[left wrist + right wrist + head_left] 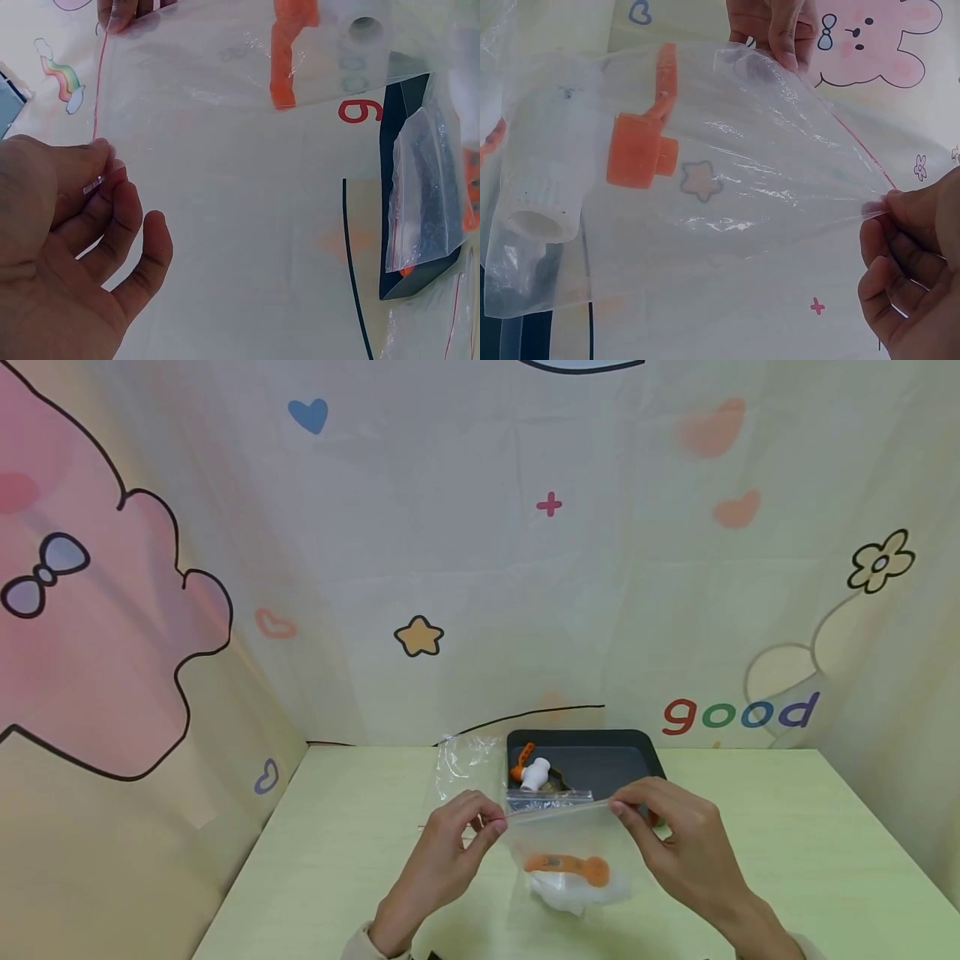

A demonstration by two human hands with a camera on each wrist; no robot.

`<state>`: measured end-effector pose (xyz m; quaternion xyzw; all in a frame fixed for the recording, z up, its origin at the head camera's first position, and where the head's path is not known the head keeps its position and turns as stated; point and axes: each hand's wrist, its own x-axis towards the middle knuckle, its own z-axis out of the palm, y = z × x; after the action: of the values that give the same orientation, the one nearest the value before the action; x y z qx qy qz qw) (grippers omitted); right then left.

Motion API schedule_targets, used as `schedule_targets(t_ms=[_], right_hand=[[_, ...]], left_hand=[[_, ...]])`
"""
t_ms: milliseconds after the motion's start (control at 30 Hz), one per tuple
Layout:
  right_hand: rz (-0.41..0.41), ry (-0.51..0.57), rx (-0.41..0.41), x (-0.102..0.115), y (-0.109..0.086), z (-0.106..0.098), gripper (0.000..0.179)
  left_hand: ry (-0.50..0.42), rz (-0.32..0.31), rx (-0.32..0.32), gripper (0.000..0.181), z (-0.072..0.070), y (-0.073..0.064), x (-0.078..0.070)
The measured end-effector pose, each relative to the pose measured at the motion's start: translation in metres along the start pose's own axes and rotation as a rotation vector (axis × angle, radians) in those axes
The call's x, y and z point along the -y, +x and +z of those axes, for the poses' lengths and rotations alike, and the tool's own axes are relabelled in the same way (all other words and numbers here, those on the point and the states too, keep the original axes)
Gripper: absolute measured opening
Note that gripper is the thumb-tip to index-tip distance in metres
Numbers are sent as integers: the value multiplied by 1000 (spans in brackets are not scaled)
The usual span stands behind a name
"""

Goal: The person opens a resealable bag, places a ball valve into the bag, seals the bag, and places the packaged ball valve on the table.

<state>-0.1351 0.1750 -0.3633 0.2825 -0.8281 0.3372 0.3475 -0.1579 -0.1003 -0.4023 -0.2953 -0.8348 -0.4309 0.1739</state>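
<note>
A clear zip-lock bag (555,833) with a red line along its top edge hangs between my two hands above the table. Inside, at the bottom, lies a white plastic valve (551,150) with an orange handle (566,867). My left hand (450,847) pinches the left corner of the bag's top between thumb and forefinger. At the opposite corner, my right hand (686,843) pinches the same edge with thumb and forefinger. The edge is stretched nearly straight between them; whether the zip is closed I cannot tell.
Behind the bag stands a dark grey tray (600,756) holding another white valve (536,774) with an orange handle. A small clear bag (427,195) lies over the tray's near side. More clear plastic bags (468,768) lie left of the tray. A printed curtain (480,568) hangs behind the table.
</note>
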Motion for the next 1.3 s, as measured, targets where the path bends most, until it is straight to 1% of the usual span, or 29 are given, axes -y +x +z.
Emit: schedule_targets(t_ms=[133,200,300,400,467,667,733,833,933,1100,1233,1300], right_hand=[[-8,-10,-8,0,0,1,22],[-6,-15,-8,0,0,0,22],[4,-20,-8,0,1,-2,22],[14,-14,-13,0,2,-4,22],[21,-12,-15,-1,2,-4,22],[13,-2,-20,-3,0,-4,22],[-4,6,-31,-3,0,-4,23],[-25,19,-44,-3,1,-4,25],[-25,28,-38,-2,0,-4,27],[-11,31,-22,0,-1,-2,27],[-10,26,-21,1,-1,-1,26],[-4,21,-18,2,0,-1,25]], left_hand=[[-12,-23,10,2,-1,-1,2],[-16,-40,19,3,-2,-2,3],[-17,-47,31,6,-4,-2,5],[-15,-41,31,5,-5,-3,6],[-15,-26,29,4,-5,-3,7],[-21,69,-1,4,-2,-4,11],[-36,67,-6,2,-1,-4,10],[-54,44,0,9,0,-3,9],[-60,40,7,15,3,-2,6],[-63,84,-6,10,10,2,1],[-61,120,-39,7,13,5,0],[-55,128,-51,7,14,5,-1]])
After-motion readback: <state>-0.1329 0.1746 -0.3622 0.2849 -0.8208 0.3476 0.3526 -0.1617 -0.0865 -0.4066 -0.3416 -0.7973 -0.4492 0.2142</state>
